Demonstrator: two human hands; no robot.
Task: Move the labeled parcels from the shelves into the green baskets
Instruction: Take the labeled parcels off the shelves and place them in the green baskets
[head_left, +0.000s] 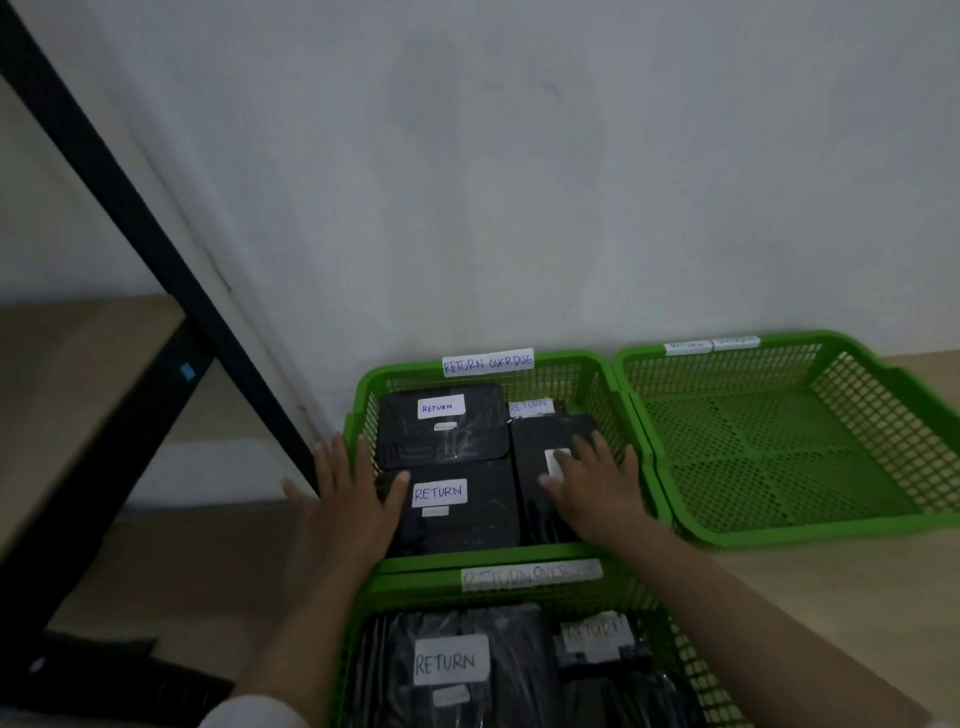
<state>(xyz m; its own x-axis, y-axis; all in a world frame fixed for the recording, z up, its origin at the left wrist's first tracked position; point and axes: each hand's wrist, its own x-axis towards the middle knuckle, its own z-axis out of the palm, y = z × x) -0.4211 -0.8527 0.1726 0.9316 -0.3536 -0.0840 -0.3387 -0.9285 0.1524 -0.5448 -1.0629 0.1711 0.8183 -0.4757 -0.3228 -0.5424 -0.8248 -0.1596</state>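
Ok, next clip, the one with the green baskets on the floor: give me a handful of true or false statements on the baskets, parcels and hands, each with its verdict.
1. The right basket holds no parcels. True.
2. The middle basket carries a rim label reading RETURN OVERDUE. True.
3. The parcels are wrapped in white. False: they are black, like the back-left parcel, with white RETURN labels.
4. The right hand lies with fingers spread on a black parcel in the middle basket. True.
5. The left hand is gripping the black shelf post. False: it is open, fingers straight, at the middle basket's left edge.
6. The near basket is empty. False: it holds black parcels.
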